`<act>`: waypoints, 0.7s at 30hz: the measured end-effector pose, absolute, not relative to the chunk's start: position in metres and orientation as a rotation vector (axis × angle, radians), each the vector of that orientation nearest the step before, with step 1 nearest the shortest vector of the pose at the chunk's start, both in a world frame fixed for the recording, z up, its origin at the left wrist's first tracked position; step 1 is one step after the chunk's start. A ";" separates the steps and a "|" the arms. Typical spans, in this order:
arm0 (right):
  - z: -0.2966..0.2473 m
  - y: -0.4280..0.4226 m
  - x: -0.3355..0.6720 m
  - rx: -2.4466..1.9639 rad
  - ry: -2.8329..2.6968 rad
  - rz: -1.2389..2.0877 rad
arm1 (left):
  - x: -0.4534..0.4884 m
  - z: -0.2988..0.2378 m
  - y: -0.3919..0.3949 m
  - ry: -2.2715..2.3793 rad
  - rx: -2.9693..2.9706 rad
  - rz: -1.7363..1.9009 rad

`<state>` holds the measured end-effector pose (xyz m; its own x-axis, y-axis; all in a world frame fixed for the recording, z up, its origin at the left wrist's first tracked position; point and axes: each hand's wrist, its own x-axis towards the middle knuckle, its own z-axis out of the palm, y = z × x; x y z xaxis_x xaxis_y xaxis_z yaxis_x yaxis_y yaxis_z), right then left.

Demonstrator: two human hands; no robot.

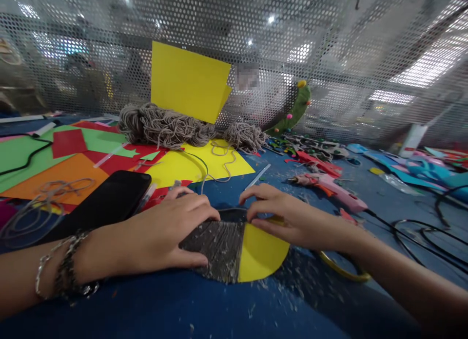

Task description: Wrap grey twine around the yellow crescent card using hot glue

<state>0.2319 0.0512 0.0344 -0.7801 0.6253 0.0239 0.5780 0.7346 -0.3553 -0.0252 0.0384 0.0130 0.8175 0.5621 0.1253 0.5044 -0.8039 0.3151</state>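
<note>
A round yellow paper disc [260,254] lies on the blue table [234,310], its left half covered with rows of grey string [219,244]. My left hand [168,232] lies flat on the string-covered part, fingers together and pressed down. My right hand [288,215] rests on the disc's upper edge. Its thumb and forefinger are pinched together at the top of the string rows, where a thin strand seems to lie.
A black phone [109,200] lies left of my hands. Coloured paper sheets [73,168], grey yarn bundles [164,124] and an upright yellow sheet [188,81] sit behind. A pink glue gun [336,188], black cables [420,232] and paper scraps lie right. Perforated mesh [329,47] closes the back.
</note>
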 end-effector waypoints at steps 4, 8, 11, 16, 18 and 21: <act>0.055 0.047 0.229 -0.990 -2.822 0.476 | -0.027 0.024 0.037 0.756 2.991 0.364; 0.085 0.040 0.226 -1.015 -2.894 0.488 | -0.022 0.033 0.037 0.720 3.331 0.513; 0.100 0.035 0.224 -1.067 -2.914 0.533 | -0.018 0.033 0.033 0.552 3.670 0.665; 0.092 0.030 0.218 -0.945 -2.958 0.625 | -0.020 0.020 0.015 0.371 3.881 0.503; 0.084 0.029 0.216 -0.864 -2.971 0.650 | -0.021 0.014 0.006 0.433 3.843 0.396; 0.076 0.031 0.215 -0.841 -2.987 0.719 | -0.022 0.005 -0.006 0.577 3.680 0.361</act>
<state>0.2149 0.0308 0.0756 -0.8596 0.4851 -0.1606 0.5050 0.7588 -0.4114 -0.0216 -0.0060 0.0050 0.9396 0.2223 0.2604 0.3314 -0.7814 -0.5288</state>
